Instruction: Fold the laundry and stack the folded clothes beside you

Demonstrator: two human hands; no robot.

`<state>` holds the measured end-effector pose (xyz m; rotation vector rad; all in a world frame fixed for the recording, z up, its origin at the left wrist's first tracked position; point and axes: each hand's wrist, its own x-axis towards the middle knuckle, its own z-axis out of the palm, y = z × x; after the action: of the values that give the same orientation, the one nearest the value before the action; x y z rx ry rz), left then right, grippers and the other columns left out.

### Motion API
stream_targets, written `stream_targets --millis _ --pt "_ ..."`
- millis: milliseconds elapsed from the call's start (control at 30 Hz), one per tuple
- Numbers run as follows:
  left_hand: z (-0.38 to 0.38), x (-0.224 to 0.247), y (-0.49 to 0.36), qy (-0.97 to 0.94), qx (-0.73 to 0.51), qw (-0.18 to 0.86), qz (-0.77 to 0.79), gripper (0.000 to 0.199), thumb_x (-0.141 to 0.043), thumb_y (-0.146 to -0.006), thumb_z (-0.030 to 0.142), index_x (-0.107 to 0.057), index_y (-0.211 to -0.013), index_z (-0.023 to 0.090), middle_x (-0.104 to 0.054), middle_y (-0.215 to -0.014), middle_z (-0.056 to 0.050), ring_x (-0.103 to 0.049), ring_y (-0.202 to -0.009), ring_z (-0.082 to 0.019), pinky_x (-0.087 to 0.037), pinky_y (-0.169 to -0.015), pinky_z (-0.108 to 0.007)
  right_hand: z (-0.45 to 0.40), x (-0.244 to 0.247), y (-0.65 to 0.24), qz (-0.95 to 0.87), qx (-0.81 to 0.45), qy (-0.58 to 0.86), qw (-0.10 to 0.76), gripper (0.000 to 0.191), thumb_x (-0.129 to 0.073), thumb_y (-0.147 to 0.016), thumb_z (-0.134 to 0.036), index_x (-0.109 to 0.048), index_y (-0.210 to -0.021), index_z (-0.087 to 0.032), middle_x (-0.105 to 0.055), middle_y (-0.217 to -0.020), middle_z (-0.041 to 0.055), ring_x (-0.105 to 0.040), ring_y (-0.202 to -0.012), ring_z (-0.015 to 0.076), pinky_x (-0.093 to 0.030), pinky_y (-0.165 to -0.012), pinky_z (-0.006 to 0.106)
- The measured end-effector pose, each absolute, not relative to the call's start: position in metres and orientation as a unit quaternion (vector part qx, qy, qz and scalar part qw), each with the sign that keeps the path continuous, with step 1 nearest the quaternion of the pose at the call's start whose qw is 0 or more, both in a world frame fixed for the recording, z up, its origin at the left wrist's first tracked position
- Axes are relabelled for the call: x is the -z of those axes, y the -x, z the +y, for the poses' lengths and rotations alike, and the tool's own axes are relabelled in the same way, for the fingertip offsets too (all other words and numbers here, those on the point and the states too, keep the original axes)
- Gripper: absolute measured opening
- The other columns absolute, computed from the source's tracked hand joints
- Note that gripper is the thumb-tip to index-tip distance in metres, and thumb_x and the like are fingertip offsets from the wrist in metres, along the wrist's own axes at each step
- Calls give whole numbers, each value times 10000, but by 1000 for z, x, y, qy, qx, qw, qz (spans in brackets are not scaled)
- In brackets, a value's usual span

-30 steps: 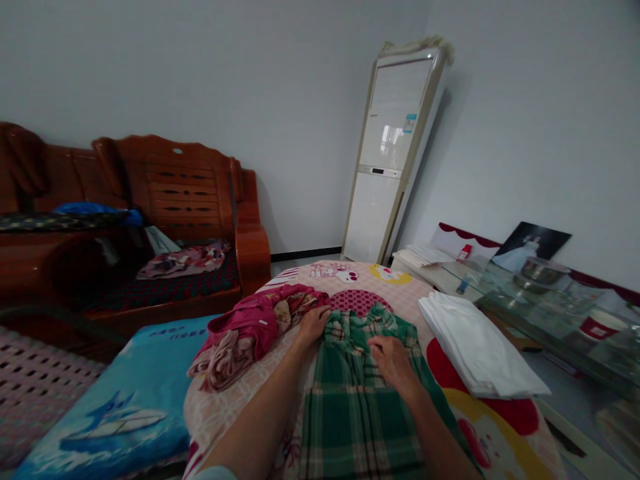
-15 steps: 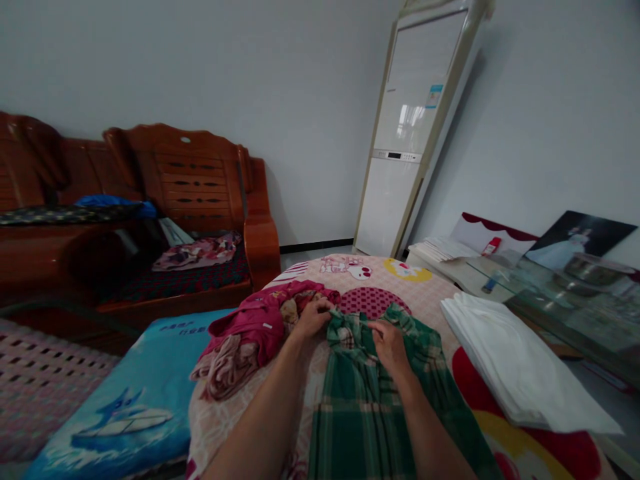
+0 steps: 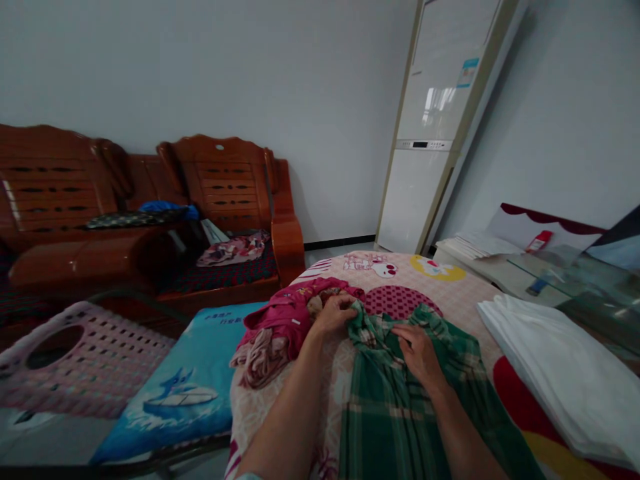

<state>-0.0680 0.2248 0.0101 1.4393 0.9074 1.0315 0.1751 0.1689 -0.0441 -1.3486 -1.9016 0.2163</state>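
Note:
A green plaid garment [image 3: 395, 420], perhaps a shirt, lies spread over the patterned cloth [image 3: 345, 270] in front of me. My left hand [image 3: 336, 315] pinches its bunched upper edge on the left side. Farther right along that edge, my right hand [image 3: 419, 350] has its thumb and fingers closed on the fabric. Folds hide the exact grip of both fingertips. Just left of my left hand sits a crumpled pink garment [image 3: 280, 317], with a pale pink bunched cloth [image 3: 263, 360] at its near end.
Folded white cloth [image 3: 555, 373] lies at the right, near a glass-topped stand [image 3: 565, 270]. To the left are a blue cushion [image 3: 185, 387] and a woven pink chair back [image 3: 100, 360]. A wooden sofa [image 3: 225, 180] and a tall air conditioner [image 3: 420, 133] stand behind.
The view has swung left, so everything appears farther right. Both hands stay on the upper edge of the plaid garment, whose folds have shifted slightly.

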Motion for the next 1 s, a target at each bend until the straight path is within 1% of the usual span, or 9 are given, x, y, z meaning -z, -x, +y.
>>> stream_targets --millis 133,233,367,433,533,667,733,833,1000 --pt "227 -8 69 -731 -364 365 448 148 -674 -652 256 -687 -736 135 -646 -721 -12 -584 -718 -156 -435 -672 -246 168 46 -178 -751 -88 534 379 339 -433 -813 -194 -749 -935 -200 -720 -1055 84 -627 -1025 227 -456 -953 420" --pt "227 -8 69 -741 -345 257 515 99 -616 -692 176 -694 -748 152 -670 -755 -15 -603 -765 -173 -458 -750 -276 169 47 -179 -754 -87 529 379 337 -430 -816 -208 -750 -922 -211 -721 -1052 82 -632 -1017 227 -463 -946 425" --pt "222 -10 60 -740 -367 155 541 356 -517 -655 11 -711 -910 166 -710 -967 -61 -617 -960 -200 -457 -910 -313 171 53 -183 -760 -85 525 372 329 -434 -824 -245 -748 -915 -220 -720 -1056 80 -635 -1017 238 -469 -943 431" --pt "219 -10 50 -774 -352 147 504 347 -531 -693 40 -724 -948 175 -714 -1008 -69 -615 -1000 -206 -456 -937 -316 172 56 -186 -762 -80 527 367 334 -428 -825 -266 -748 -912 -226 -721 -1053 77 -638 -1015 245 -477 -934 437" --pt "213 -9 29 -834 -273 156 454 219 -630 -759 221 -747 -943 208 -728 -982 -69 -640 -951 -220 -479 -896 -318 176 62 -189 -770 -72 519 365 340 -427 -825 -296 -748 -915 -231 -723 -1047 75 -644 -1007 251 -492 -917 442" --pt "207 -3 11 -868 -175 126 448 334 -753 -698 405 -747 -976 222 -727 -969 -113 -648 -964 -275 -479 -893 -380 179 66 -192 -772 -70 515 367 329 -438 -824 -323 -751 -887 -243 -729 -1032 69 -653 -993 255 -505 -903 442" --pt "207 -1 10 -873 -148 120 449 351 -756 -695 385 -741 -1003 218 -722 -984 -127 -648 -965 -292 -489 -871 -393 179 66 -192 -771 -72 515 367 328 -439 -821 -321 -753 -883 -244 -730 -1033 67 -654 -991 256 -510 -896 439" --pt "209 -1 15 -864 -138 121 469 299 -704 -734 268 -728 -1025 202 -712 -1033 -125 -639 -995 -288 -492 -867 -378 177 62 -190 -768 -74 519 368 335 -437 -818 -287 -753 -916 -231 -726 -1048 71 -646 -1008 254 -501 -908 440" --pt "212 0 29 -815 -205 128 527 326 -631 -779 195 -681 -1101 179 -687 -1095 -114 -608 -1057 -261 -449 -941 -347 169 49 -180 -759 -75 525 378 340 -429 -798 -191 -752 -901 -201 -727 -1035 83 -639 -1003 235 -485 -922 420"
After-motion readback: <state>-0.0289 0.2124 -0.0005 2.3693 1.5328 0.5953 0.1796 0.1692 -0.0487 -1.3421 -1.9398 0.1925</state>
